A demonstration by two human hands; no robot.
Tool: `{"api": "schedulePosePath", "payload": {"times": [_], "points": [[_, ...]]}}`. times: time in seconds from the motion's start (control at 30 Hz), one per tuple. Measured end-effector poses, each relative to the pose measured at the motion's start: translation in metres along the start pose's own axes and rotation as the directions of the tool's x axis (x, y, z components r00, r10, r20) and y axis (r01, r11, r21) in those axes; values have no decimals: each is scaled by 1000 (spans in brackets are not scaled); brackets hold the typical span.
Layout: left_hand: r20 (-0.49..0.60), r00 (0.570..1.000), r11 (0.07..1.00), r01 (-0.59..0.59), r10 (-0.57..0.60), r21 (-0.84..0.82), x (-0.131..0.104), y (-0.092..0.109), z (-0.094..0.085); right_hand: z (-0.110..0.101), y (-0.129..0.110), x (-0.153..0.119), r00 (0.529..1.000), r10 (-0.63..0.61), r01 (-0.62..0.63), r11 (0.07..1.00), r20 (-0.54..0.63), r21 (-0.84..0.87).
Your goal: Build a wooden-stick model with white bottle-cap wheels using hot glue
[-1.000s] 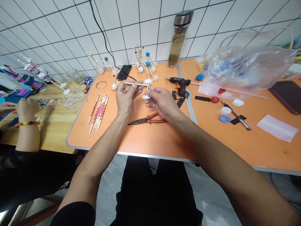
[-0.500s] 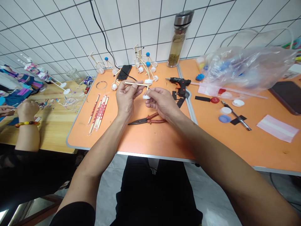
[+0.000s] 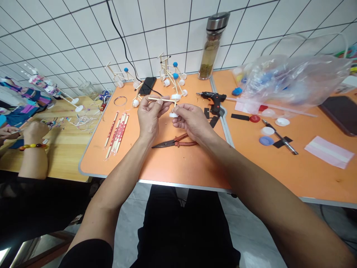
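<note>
My left hand (image 3: 152, 115) is closed on a thin wooden stick (image 3: 167, 99), pinched between thumb and fingers above the orange table. The stick's right end meets a short upright stick (image 3: 175, 104), which has a white bottle cap at each end, the upper cap (image 3: 176, 96) and the lower cap (image 3: 173, 115). My right hand (image 3: 189, 118) pinches this short piece near the lower cap. Whether the two sticks are glued together I cannot tell. Pliers with red handles (image 3: 175, 142) lie on the table just below my hands, partly behind my right forearm.
Wrapped chopsticks (image 3: 118, 134) lie left. Stick-and-cap models (image 3: 170, 74), a phone (image 3: 147, 86) and a glass bottle (image 3: 212, 48) stand or lie behind. A glue gun (image 3: 214, 99), loose caps (image 3: 266, 140), a pen and a plastic bag (image 3: 295, 78) are right. A co-worker's hand (image 3: 35, 132) is far left.
My hands and the sticks stay practically still. At the far left, the co-worker's hands have shifted slightly.
</note>
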State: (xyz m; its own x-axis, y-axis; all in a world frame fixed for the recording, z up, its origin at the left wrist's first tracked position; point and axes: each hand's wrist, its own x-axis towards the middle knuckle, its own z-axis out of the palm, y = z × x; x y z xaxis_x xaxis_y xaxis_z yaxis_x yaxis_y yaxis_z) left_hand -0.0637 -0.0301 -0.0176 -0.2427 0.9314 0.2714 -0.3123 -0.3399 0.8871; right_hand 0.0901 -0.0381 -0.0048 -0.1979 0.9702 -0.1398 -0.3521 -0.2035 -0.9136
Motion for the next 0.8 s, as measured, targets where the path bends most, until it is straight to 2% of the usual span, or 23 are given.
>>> {"api": "schedulePosePath", "payload": {"times": [0.17, 0.4, 0.8], "points": [[21, 1000, 1000, -18, 18, -18, 0, 0, 0, -1, 2, 1, 1000, -13, 13, 1000, 5, -1], [-32, 999, 999, 19, -18, 42, -1, 1, 2, -1, 1, 1, 1000, -4, 4, 1000, 0, -13], [-26, 1000, 999, 15, -14, 34, -1, 3, 3, 1, -2, -1, 1000, -1, 1, 1000, -11, -4]]}}
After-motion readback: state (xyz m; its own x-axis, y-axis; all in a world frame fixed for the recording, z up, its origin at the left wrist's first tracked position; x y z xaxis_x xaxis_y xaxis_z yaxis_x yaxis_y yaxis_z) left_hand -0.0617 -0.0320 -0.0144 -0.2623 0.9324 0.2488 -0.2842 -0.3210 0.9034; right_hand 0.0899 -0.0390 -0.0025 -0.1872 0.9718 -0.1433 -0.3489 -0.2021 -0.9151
